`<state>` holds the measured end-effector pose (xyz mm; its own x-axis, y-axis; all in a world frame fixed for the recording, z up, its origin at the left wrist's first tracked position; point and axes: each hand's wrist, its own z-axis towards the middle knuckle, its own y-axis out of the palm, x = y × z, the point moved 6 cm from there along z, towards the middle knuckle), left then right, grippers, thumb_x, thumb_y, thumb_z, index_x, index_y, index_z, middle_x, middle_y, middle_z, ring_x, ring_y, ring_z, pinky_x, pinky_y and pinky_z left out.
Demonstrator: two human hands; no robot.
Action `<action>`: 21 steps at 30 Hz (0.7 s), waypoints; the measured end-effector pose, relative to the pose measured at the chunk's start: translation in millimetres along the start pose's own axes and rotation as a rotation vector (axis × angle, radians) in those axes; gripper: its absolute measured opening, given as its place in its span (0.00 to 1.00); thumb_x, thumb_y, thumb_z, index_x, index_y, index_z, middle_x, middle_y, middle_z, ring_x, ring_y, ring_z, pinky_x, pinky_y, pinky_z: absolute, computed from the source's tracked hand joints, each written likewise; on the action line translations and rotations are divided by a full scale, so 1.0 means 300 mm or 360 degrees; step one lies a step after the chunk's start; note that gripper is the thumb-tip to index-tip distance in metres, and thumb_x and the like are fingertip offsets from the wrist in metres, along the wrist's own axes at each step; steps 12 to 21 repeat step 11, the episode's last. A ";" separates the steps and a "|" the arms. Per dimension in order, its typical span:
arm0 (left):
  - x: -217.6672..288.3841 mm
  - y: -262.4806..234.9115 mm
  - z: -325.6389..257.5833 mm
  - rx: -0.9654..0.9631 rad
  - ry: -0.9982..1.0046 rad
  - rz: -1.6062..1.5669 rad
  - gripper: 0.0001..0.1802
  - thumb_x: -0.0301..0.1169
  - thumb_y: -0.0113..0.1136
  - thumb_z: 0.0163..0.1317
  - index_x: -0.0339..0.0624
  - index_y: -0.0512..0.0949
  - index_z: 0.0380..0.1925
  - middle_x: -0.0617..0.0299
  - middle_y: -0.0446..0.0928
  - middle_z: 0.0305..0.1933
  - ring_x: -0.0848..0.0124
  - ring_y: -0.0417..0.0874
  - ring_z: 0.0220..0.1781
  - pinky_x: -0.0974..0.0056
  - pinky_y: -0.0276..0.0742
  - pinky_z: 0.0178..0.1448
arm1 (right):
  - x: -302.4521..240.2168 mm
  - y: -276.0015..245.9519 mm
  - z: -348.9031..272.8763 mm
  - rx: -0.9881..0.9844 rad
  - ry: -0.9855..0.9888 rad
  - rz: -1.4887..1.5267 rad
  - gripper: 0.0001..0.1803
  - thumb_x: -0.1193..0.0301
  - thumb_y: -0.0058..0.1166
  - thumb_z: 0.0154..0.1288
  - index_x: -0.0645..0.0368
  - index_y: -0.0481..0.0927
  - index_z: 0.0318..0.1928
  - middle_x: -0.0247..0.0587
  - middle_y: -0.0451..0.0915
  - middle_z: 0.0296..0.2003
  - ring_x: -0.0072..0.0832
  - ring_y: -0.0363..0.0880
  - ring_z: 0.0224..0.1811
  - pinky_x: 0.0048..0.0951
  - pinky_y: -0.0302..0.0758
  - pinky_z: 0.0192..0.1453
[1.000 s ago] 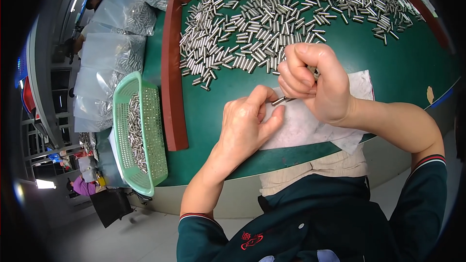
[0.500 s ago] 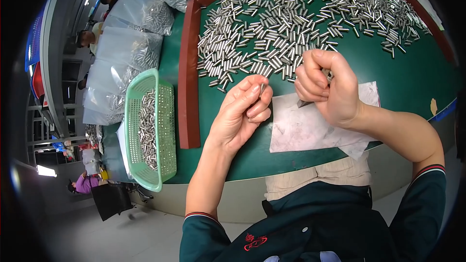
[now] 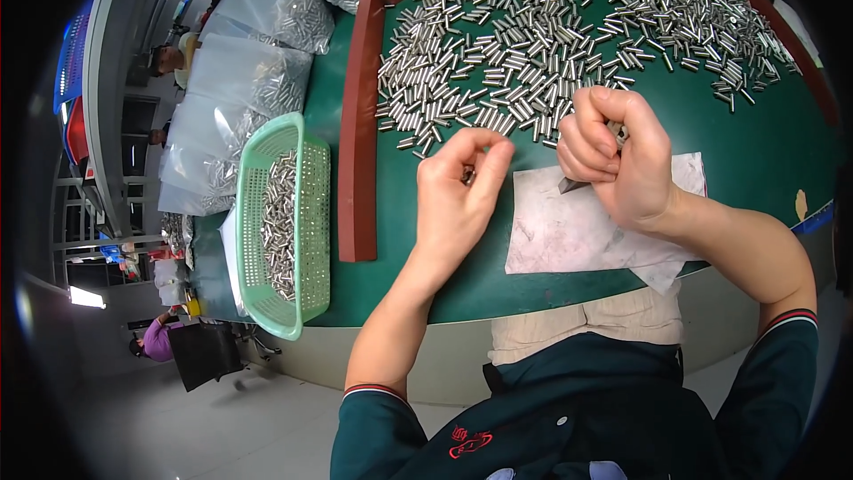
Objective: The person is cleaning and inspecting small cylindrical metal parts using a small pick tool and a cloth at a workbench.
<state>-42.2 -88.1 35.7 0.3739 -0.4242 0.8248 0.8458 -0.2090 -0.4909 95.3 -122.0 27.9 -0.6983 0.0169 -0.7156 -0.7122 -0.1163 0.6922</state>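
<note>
Many short, shiny metal pins point(image 3: 511, 58) lie spread over the green table top point(image 3: 471, 280). My left hand point(image 3: 455, 204) is curled just in front of the nearest pins, thumb and forefinger drawn together. A small dark metal pin point(image 3: 468, 175) shows partly inside its fingers. To the right, my right hand point(image 3: 622, 160) is a fist above a stained white cloth point(image 3: 555, 236). Out of the fist's lower side sticks a dark grey angular piece point(image 3: 570, 185), its other end hidden in the palm. Something small glints between the curled forefinger and thumb.
A dark red raised border point(image 3: 355, 151) walls off the pins. Left of it stands a green plastic basket point(image 3: 313, 240) partly filled with pins. Behind that are several clear bags point(image 3: 235, 80) of metal parts. Other people point(image 3: 158, 338) are in the left background.
My left hand has turned over from palm up to back up, now covering most of the pin. My right fist keeps nearly the same pose. The whole view has shifted slightly.
</note>
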 end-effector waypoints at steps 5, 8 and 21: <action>0.008 0.034 0.017 -0.0012 0.0343 0.0842 0.12 0.29 0.61 0.50 0.41 0.75 0.36 0.59 0.66 0.11 0.69 0.66 0.11 0.66 0.62 0.18 | -0.006 0.008 0.001 -0.0010 -0.0025 0.0049 0.19 0.67 0.30 0.61 0.53 0.54 0.12 0.27 0.52 0.08 0.15 0.44 0.09 0.20 0.44 0.14; -0.009 0.052 0.020 -0.0120 0.0332 0.0894 0.11 0.30 0.60 0.51 0.40 0.74 0.35 0.60 0.67 0.11 0.68 0.69 0.12 0.65 0.64 0.18 | -0.005 -0.002 -0.002 -0.0002 -0.0023 0.0043 0.19 0.67 0.30 0.61 0.54 0.54 0.12 0.27 0.52 0.08 0.15 0.44 0.09 0.19 0.44 0.14; -0.010 0.052 0.016 -0.0218 0.0220 0.0902 0.11 0.30 0.59 0.51 0.40 0.71 0.33 0.55 0.75 0.17 0.57 0.76 0.19 0.57 0.69 0.23 | -0.005 -0.004 0.001 0.0005 -0.0017 0.0043 0.19 0.67 0.30 0.61 0.54 0.54 0.12 0.28 0.51 0.07 0.15 0.44 0.09 0.19 0.44 0.14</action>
